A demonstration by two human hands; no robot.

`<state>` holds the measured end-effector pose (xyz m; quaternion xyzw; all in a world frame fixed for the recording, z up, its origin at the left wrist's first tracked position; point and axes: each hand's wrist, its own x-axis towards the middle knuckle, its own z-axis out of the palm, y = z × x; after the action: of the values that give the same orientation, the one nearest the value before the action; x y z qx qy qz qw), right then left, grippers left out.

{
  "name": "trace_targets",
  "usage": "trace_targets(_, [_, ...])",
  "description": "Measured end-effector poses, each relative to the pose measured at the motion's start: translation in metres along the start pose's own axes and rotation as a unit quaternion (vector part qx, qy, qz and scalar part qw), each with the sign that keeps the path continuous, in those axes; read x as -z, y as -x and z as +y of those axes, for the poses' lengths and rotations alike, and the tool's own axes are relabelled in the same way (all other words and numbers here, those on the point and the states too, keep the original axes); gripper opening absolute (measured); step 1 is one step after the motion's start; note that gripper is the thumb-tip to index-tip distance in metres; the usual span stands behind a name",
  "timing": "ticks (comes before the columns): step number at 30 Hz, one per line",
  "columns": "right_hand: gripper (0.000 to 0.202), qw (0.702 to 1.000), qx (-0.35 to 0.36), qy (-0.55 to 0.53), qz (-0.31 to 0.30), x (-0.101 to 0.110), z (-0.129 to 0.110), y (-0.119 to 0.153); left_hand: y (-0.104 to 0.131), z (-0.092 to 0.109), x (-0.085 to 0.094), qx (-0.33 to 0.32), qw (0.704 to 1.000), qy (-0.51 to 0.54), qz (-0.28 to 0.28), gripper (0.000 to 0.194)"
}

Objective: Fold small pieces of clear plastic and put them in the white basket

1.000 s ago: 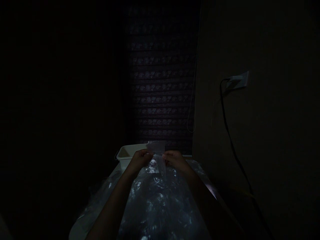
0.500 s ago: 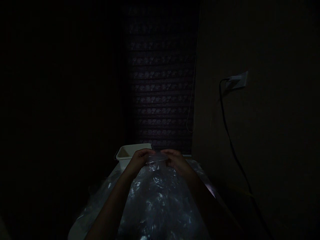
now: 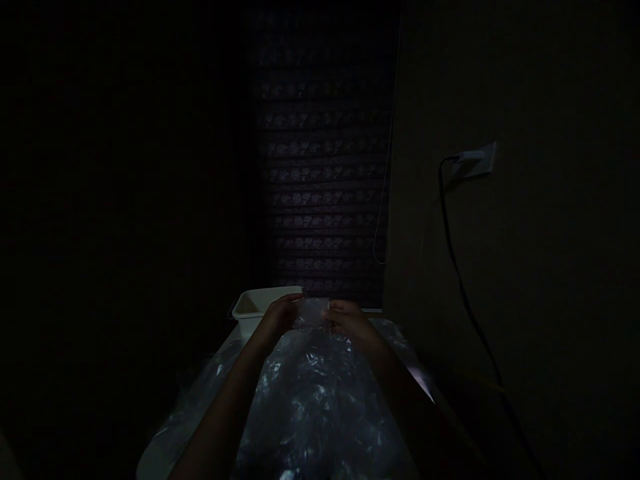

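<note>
In the dim light my left hand and my right hand face each other over the far part of the table. Between them they hold a small clear plastic bag, one side in each hand. My right thumb presses on its near face, and the fingers of my left hand grip the other edge. Below and nearer to me spreads a heap of shiny clear plastic bags. Whether anything lies inside the held bag is too dark to tell.
A white rectangular bucket stands just left of my left hand. Behind hangs a patterned blind with a looped cord. On the right wall a black cable runs down from a socket.
The plastic bag has turned so its flat face is more toward me. My right thumb has come onto its face, and my left fingers have shifted slightly up and left.
</note>
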<state>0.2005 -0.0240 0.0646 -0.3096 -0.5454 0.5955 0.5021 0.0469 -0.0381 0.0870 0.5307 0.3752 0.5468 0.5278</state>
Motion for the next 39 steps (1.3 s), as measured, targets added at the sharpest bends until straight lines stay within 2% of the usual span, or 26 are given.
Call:
trace_targets(3, [0.020, 0.998, 0.042, 0.023, 0.046, -0.0003, -0.0004, -0.0034, 0.0011, -0.0032, -0.0009, 0.033, 0.998, 0.048, -0.028, 0.025])
trace_targets(7, [0.021, 0.993, 0.080, 0.050, 0.077, -0.0018, -0.0003, -0.0051, 0.0014, -0.0078, -0.0045, 0.024, 0.998, -0.021, -0.049, 0.037])
trace_targets(12, [0.022, 0.993, 0.065, 0.054, 0.078, -0.0029, -0.0010, -0.0040, -0.0027, -0.0102, -0.0055, -0.002, 0.997, -0.075, -0.009, 0.036])
trace_targets(19, [0.028, 0.995, 0.041, -0.062, 0.064, -0.0029, 0.0003, -0.0035, 0.0011, -0.0079, -0.0070, -0.014, 0.990, -0.129, -0.046, 0.032])
trace_targets(21, [0.026, 0.996, 0.037, -0.049, 0.058, -0.0015, 0.0014, -0.0036, 0.0008, -0.0079, -0.0069, -0.026, 0.988, -0.144, -0.044, 0.033])
trace_targets(27, [0.024, 0.998, 0.001, 0.009, 0.066, 0.0013, -0.0003, -0.0029, -0.0051, -0.0079, 0.0004, -0.038, 0.991, -0.125, 0.038, 0.037])
trace_targets(32, [0.022, 0.997, 0.033, 0.067, 0.037, 0.0014, 0.0020, -0.0040, -0.0040, -0.0085, -0.0004, -0.021, 0.988, -0.150, 0.001, 0.031])
trace_targets(36, [0.020, 0.992, 0.041, 0.100, 0.065, 0.0007, 0.0036, -0.0044, -0.0017, -0.0074, -0.0052, -0.020, 0.986, -0.166, -0.012, 0.027])
trace_targets(39, [0.021, 0.993, 0.041, 0.086, 0.075, 0.0000, 0.0029, -0.0037, -0.0025, -0.0077, -0.0053, -0.020, 0.985, -0.173, -0.007, 0.025])
